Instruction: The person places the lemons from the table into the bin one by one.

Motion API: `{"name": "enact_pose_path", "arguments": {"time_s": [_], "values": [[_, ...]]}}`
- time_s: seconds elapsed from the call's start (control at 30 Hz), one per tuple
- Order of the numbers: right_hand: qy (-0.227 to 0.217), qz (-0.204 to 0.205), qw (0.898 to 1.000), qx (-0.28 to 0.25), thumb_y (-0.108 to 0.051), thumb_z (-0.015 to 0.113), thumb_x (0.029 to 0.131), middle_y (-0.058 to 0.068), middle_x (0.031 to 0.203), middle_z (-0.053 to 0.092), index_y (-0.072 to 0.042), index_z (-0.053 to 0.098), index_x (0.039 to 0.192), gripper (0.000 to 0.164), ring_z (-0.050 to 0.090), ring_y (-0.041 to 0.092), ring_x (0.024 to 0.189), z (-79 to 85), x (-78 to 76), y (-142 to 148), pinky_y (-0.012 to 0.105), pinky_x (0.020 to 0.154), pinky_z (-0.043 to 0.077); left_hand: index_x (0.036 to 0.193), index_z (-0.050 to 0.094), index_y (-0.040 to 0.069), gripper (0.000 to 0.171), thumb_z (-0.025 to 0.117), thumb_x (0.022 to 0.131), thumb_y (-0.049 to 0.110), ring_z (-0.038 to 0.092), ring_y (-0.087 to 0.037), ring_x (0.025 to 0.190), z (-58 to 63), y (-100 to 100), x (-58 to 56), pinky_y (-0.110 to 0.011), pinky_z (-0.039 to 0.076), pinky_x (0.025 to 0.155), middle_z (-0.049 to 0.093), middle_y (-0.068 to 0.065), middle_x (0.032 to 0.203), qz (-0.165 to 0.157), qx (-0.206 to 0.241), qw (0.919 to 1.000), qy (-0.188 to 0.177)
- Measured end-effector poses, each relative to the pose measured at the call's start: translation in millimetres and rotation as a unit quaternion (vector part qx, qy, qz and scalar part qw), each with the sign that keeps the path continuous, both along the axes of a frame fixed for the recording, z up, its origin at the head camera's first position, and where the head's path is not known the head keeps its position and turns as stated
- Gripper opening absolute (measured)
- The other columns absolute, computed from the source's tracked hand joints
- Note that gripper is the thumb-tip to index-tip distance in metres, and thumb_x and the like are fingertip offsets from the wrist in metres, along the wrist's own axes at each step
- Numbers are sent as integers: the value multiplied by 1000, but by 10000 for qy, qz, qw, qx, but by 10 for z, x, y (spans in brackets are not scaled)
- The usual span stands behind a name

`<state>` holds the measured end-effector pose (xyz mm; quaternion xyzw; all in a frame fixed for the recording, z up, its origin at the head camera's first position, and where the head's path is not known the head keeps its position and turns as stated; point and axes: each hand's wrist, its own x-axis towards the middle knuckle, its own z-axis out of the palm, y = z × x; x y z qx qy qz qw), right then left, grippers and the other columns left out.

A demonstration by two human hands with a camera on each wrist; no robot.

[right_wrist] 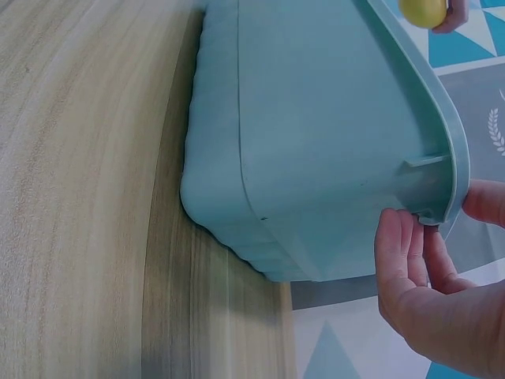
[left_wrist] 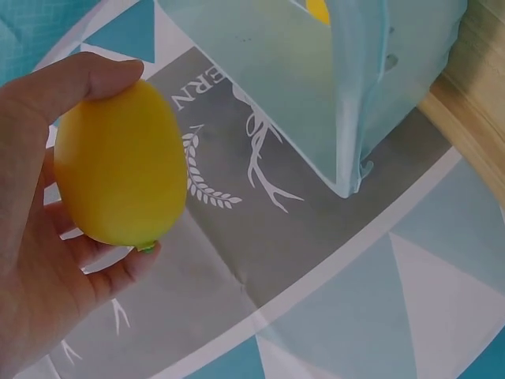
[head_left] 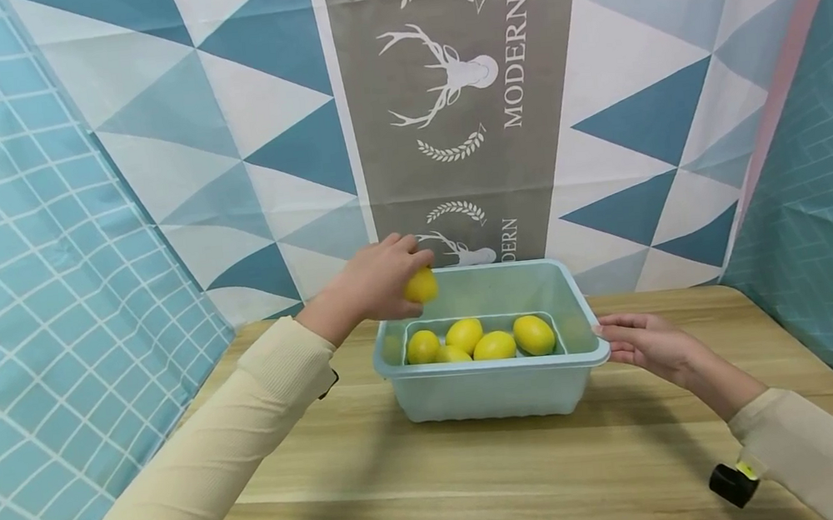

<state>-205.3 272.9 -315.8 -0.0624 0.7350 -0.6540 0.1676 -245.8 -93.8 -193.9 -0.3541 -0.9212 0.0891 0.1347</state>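
Note:
My left hand (head_left: 386, 278) grips a yellow lemon (head_left: 421, 285) above the left rim of a pale blue-green plastic bin (head_left: 489, 391). In the left wrist view, thumb and fingers curl round that lemon (left_wrist: 122, 166), its green-tipped end pointing down. Several more lemons (head_left: 533, 335) lie on the floor of the bin. At the bin's right side, my right hand (head_left: 646, 344) pinches the rim; the right wrist view has its thumb on one side of the rim and the fingers (right_wrist: 402, 245) beneath the outer lip.
The bin stands on a wood-grain table (head_left: 379, 498), near its back edge. A patterned cloth (head_left: 284, 139) hangs behind. Blue tile-patterned sheets (head_left: 16, 248) enclose the left and right sides. A small black device (head_left: 734, 485) is by the right sleeve.

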Motion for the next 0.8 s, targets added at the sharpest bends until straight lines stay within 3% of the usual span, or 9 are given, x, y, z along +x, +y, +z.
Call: {"name": "enact_pose_path", "arguments": {"time_s": [0.3,0.53,0.8], "values": [[-46,-39,10000,-34,-21,57,97,-11,98,64,2,46,128,40,66,3,87,6,1,-4,18,80,56,121,58,17,52,75,75,34,50,-24,98,22,114,-75,-36,50,77,56,-6,110,59,-92,9998,-160],[-27,-34,10000,18,-22,57,97,-10,99,64,12,36,136,56,66,3,87,9,-6,-3,18,80,56,119,59,18,49,74,76,34,51,-24,102,17,208,-155,-38,51,82,57,-6,114,21,-155,9994,-303],[-95,-67,9999,31,-22,57,97,-12,98,64,13,32,138,59,66,2,87,13,-6,-12,18,80,56,119,60,20,49,75,76,34,51,-23,101,2,304,-216,-37,51,84,58,-4,112,-55,-43,9992,-401]]}}
